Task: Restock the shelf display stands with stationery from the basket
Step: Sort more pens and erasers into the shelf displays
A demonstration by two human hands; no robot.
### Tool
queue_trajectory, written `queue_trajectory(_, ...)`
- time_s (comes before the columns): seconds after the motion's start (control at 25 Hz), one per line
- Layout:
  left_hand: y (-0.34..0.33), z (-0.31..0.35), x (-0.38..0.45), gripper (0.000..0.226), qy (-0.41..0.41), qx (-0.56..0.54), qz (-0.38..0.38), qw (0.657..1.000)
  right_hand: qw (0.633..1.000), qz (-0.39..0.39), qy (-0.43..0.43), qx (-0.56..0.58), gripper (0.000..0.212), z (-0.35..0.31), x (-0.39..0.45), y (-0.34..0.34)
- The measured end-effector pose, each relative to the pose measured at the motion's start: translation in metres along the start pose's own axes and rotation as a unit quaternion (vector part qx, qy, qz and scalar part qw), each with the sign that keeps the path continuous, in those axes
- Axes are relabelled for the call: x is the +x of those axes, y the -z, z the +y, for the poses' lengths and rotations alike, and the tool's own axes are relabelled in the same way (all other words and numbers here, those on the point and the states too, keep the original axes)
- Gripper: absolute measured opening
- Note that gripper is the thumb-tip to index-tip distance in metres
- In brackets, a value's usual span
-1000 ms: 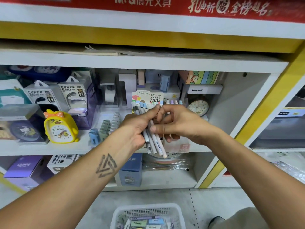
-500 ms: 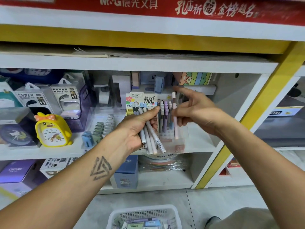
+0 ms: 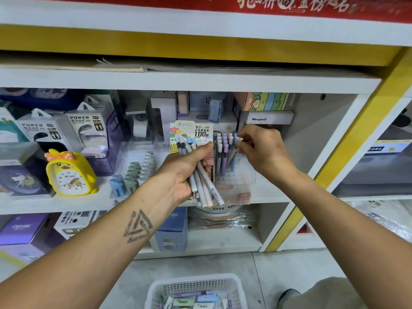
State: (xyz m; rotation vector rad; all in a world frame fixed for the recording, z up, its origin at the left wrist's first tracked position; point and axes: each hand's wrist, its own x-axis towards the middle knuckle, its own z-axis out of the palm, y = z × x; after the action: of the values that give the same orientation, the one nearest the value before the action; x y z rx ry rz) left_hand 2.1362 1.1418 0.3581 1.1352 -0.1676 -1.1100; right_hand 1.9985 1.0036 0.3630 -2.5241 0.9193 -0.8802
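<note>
My left hand (image 3: pixel 186 169) grips a bundle of pastel mechanical pencils (image 3: pixel 204 186), tips pointing down, in front of the middle shelf. Just right of it stands a clear display stand (image 3: pixel 236 186) with several purple, blue and white pencils upright in it. My right hand (image 3: pixel 259 150) pinches the top of a pale pencil (image 3: pixel 233 152) that is standing tilted in that stand. A colourful header card (image 3: pixel 192 131) rises behind my left thumb. The white basket (image 3: pixel 156 291) sits on the floor at the bottom, with small stationery packs inside.
A yellow duck alarm clock (image 3: pixel 69 172) and power bank boxes (image 3: pixel 85 130) stand on the shelf to the left. Rows of pastel erasers (image 3: pixel 133 175) sit beside the stand. Boxes fill the lower shelf (image 3: pixel 169 230). A yellow post (image 3: pixel 356 134) bounds the bay on the right.
My right hand took one pencil from the bundle, carried it right and lowered it into the display stand. My left hand stayed put with the bundle.
</note>
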Motion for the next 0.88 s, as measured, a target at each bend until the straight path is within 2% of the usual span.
queue_trajectory(0.16, 0.001, 0.001, -0.001, 0.023, -0.004, 0.001, 0.005, 1.000, 1.000, -0.010, 0.015, -0.005, 0.004, -0.003, 0.001, -0.002)
queue_trajectory(0.36, 0.002, 0.002, -0.003, 0.026, -0.004, 0.009, 0.009, 1.000, 0.999, -0.020, 0.030, -0.030, 0.010, -0.001, 0.004, -0.002)
queue_trajectory(0.48, 0.004, 0.002, -0.003, 0.029, -0.005, 0.012, 0.016, 1.000, 0.988, -0.078, 0.043, -0.125, 0.025, -0.003, 0.003, -0.008)
queue_trajectory(0.56, 0.003, 0.003, -0.004, 0.030, -0.014, 0.020, 0.023, 0.999, 0.981, -0.076, 0.054, -0.172, 0.031, -0.010, 0.002, -0.009)
queue_trajectory(0.6, 0.003, 0.003, -0.005, 0.031, -0.021, 0.025, 0.027, 0.999, 0.987, -0.069, 0.050, -0.140, 0.031, -0.016, 0.000, -0.008)
queue_trajectory(0.64, 0.002, 0.004, -0.006, 0.031, -0.032, 0.026, 0.031, 0.999, 0.995, -0.074, 0.034, -0.051, 0.026, -0.022, -0.001, -0.007)
queue_trajectory(0.68, 0.001, 0.004, -0.008, 0.031, -0.042, 0.026, 0.034, 0.998, 0.989, -0.117, 0.001, 0.093, 0.019, -0.029, -0.004, -0.005)
queue_trajectory(0.72, 0.001, 0.006, -0.009, 0.030, -0.050, 0.024, 0.035, 0.998, 0.953, -0.187, -0.026, 0.238, 0.017, -0.038, -0.007, -0.003)
queue_trajectory(0.76, 0.001, 0.007, -0.011, 0.030, -0.053, 0.021, 0.034, 0.998, 0.913, -0.248, -0.036, 0.322, 0.026, -0.044, -0.011, -0.004)
queue_trajectory(0.8, 0.001, 0.008, -0.012, 0.033, -0.053, 0.020, 0.036, 0.998, 0.892, -0.292, -0.031, 0.343, 0.034, -0.048, -0.014, -0.005)
queue_trajectory(0.88, 0.002, 0.010, -0.015, 0.042, -0.048, 0.024, 0.046, 0.998, 0.888, -0.315, -0.016, 0.335, 0.042, -0.056, -0.019, -0.010)
